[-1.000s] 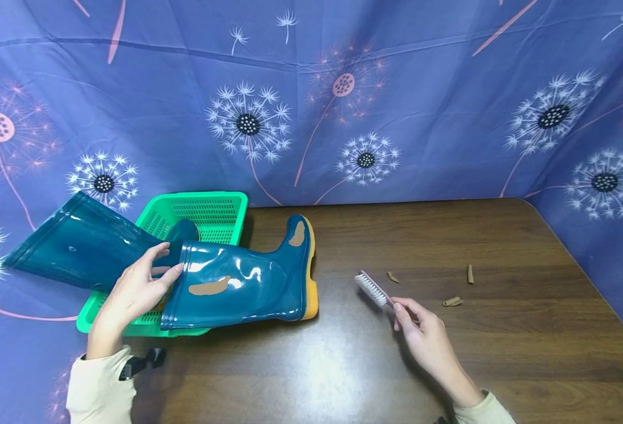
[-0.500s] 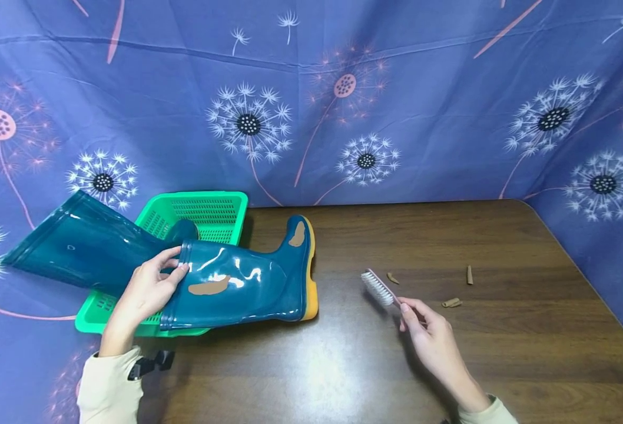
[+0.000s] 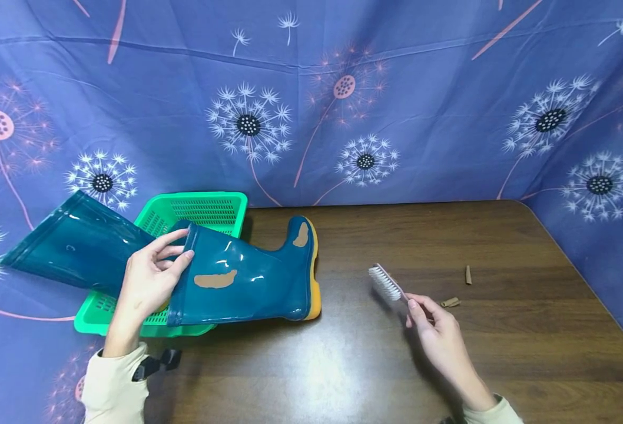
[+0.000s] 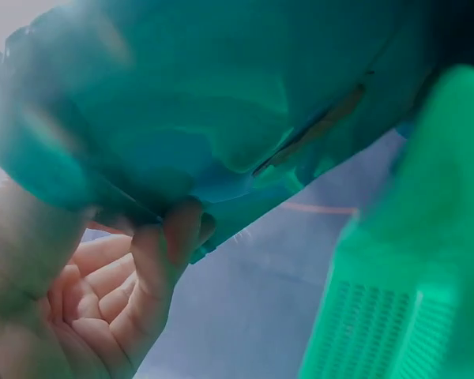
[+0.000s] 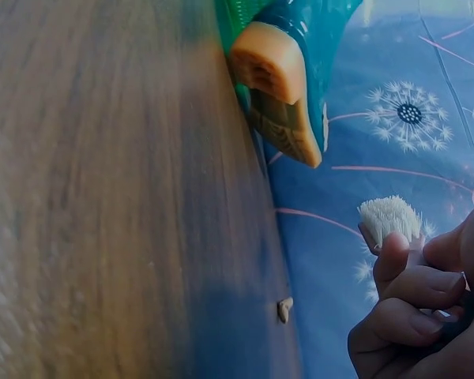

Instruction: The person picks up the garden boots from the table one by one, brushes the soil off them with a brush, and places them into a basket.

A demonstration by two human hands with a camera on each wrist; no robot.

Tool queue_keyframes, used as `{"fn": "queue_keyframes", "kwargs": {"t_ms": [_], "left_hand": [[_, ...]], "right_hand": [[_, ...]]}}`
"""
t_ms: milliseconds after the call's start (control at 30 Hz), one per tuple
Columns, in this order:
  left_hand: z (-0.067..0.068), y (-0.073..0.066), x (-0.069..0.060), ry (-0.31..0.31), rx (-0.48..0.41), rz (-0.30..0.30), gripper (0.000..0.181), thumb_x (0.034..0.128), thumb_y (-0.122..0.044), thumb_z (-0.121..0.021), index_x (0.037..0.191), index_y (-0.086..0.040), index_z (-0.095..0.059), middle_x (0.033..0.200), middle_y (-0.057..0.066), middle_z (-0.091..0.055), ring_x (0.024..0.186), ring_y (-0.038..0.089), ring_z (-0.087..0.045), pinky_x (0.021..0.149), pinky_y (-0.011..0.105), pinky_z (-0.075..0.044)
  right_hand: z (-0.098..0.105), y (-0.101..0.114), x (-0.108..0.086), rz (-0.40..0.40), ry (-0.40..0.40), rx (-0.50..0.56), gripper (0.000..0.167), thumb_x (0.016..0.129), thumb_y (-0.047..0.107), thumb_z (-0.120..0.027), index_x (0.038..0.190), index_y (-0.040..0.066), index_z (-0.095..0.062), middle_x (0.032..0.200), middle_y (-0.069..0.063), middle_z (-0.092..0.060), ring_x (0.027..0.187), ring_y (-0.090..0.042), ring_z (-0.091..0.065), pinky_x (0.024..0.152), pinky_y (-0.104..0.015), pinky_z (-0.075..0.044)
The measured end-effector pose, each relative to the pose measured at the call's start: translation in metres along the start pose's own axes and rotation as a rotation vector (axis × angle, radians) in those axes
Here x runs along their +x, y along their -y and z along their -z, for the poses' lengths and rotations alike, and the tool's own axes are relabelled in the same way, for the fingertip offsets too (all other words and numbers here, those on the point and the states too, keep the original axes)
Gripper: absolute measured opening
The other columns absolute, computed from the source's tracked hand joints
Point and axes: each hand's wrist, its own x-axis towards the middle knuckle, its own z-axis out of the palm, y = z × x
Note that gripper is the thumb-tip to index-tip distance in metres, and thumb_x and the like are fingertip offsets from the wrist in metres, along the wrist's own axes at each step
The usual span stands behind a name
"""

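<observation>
Yeah, pinching the patched boot (image 3: 269,291) by its cuff (image 3: 178,297) in the left hand (image 3: 149,280), partly over the basket (image 3: 229,222); gripping the brush (image 3: 387,284) in the right hand (image 3: 436,330). Might drop the boot, holding so little rim.

Green perforated plastic basket (image 3: 205,195) sits at the left of the brown wood-grain tabletop (image 3: 258,377), a glossy teal rubber boot (image 3: 78,241) in it, top sticking out left. Tan-patched teal rubber boot (image 3: 258,294) is right of that, open end over the basket. White-bristled brush (image 3: 385,284) is further right, then two tan rolled scraps (image 3: 468,275). Blue dandelion-print fabric (image 3: 428,118) is behind everything.
</observation>
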Motion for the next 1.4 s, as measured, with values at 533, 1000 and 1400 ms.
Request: {"fn": "queue_keyframes", "kwargs": {"t_ms": [533, 1000, 1400], "left_hand": [[-0.022, -0.064, 0.013, -0.050, -0.052, -0.088, 0.031, 0.1046, -0.029, -0.070, 0.134, -0.024, -0.077, 0.113, 0.010, -0.082, 0.047, 0.009, -0.051, 0.036, 0.030, -0.026], [-0.064, -0.132, 0.027, 0.007, -0.136, -0.109, 0.031, 0.1028, -0.022, -0.071, 0.133, -0.025, -0.077, 0.105, 0.003, -0.084, 0.052, 0.015, -0.060, 0.040, 0.028, -0.027], [-0.107, -0.161, 0.038, 0.134, -0.455, -0.116, 0.029, 0.1008, -0.014, -0.071, 0.129, -0.015, -0.079, 0.111, 0.009, -0.082, 0.098, 0.017, -0.081, 0.082, 0.025, -0.064]], "right_hand": [[0.005, 0.001, 0.000, 0.007, -0.019, 0.023, 0.021, 0.108, 0.008, -0.059, 0.121, 0.004, -0.076, 0.072, 0.002, -0.064, 0.068, -0.007, -0.061, 0.067, -0.017, -0.045], [0.024, 0.001, 0.006, -0.038, -0.052, 0.040, 0.025, 0.111, 0.012, -0.056, 0.123, 0.000, -0.073, 0.072, 0.010, -0.063, 0.066, -0.005, -0.057, 0.063, -0.020, -0.043], [0.034, -0.007, 0.012, -0.079, -0.082, 0.092, 0.028, 0.112, 0.014, -0.053, 0.126, -0.003, -0.070, 0.072, 0.014, -0.061, 0.057, -0.006, -0.045, 0.052, -0.031, -0.036]]}}
